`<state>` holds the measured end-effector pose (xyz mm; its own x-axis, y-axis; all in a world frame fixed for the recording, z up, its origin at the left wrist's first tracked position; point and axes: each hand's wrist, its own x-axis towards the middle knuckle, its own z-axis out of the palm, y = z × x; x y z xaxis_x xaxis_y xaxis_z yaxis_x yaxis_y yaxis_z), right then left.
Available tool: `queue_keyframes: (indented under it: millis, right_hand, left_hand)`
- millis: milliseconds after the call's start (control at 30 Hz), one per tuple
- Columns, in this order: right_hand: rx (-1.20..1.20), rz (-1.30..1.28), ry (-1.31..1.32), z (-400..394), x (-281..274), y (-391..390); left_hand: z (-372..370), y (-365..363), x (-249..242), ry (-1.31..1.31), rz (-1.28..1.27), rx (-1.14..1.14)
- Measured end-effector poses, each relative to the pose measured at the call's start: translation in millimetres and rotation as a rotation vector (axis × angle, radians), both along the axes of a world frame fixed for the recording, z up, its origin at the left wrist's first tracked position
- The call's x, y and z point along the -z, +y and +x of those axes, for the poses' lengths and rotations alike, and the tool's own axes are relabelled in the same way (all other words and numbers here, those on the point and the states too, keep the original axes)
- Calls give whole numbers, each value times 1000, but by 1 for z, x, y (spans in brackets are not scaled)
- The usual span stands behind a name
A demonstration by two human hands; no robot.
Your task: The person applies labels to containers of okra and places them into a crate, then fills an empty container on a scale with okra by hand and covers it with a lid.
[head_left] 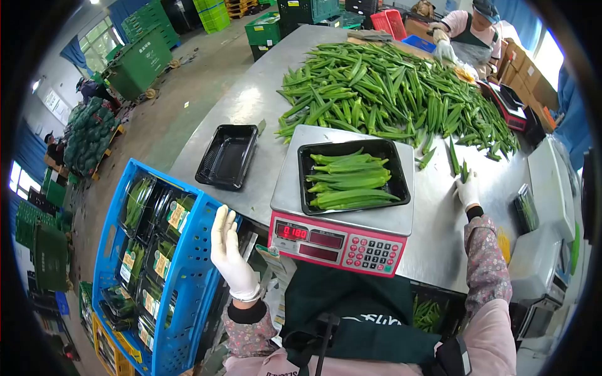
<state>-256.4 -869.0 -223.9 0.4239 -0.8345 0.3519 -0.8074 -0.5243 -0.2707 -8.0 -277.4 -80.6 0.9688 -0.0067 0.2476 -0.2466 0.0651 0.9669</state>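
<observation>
My left hand point(231, 254), in a white glove, is held with its fingers stretched out beside the rim of a blue crate point(188, 250); nothing is in it. My right hand point(467, 190), also gloved, is at the right of the steel table with its fingers closed on an okra pod point(464, 170). Another loose okra pod point(453, 156) lies just beyond it. Between my hands, a black tray point(401, 198) with a row of okra point(351, 179) rests on a red-fronted scale point(338, 244), whose display appears to read 0.180. A large okra heap point(382, 94) spreads behind the scale.
An unfilled black tray point(227, 156) sits left of the scale. The blue crate holds several labelled packs point(162, 263). Across the table a co-worker point(470, 34) stands near a second scale point(505, 106). White bins point(536, 263) stand at the right edge.
</observation>
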Motion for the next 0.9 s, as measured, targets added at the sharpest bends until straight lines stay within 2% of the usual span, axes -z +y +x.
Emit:
queue_keyframes:
  millis: [100, 133, 200, 233, 267, 300, 400, 433, 533, 633, 733, 767, 833, 900]
  right_hand:
    - [-176, -66, -132, -26, 12, -2]
    - [-165, -59, -132, -31, 10, 0]
    - [-178, 98, -184, -42, 0, 0]
    - [-206, 196, -370, -45, -8, 9]
    - [-130, 478, -574, -42, -34, 25]
    - [-55, 557, -595, -44, -46, 33]
    - [-99, 653, -521, -57, -62, 50]
    - [-86, 437, -326, -62, -56, 49]
    - [-18, 474, -361, -76, -52, 45]
    - [-109, 388, -512, -82, -54, 48]
    - [-77, 399, -204, -79, -66, 58]
    - [-79, 400, -204, -77, -70, 58]
    - [-65, 375, -13, -69, -71, 54]
    - [-17, 358, -14, -58, -62, 51]
  left_hand:
    - [-1, -4, 0, -8, 25, 14]
    - [-1, -6, -1, -8, 33, 24]
    - [-2, -12, -3, -18, 2, 23]
    - [-4, -16, -7, -11, -3, 17]
    - [-4, -19, -7, -6, 19, 8]
    - [-4, -22, -6, 0, 38, 9]
    - [-5, -29, 0, -3, 45, 57]
    - [-5, -31, 0, -18, 59, 80]
    - [-6, -39, -6, -28, 94, 79]
    - [-3, -40, -5, -70, 99, 55]
    - [-2, -42, -4, -65, 110, 39]
    - [-3, -42, -4, -56, 95, 33]
    - [-4, -42, -2, -54, 91, 42]
    - [-7, -44, -4, -45, 6, 35]
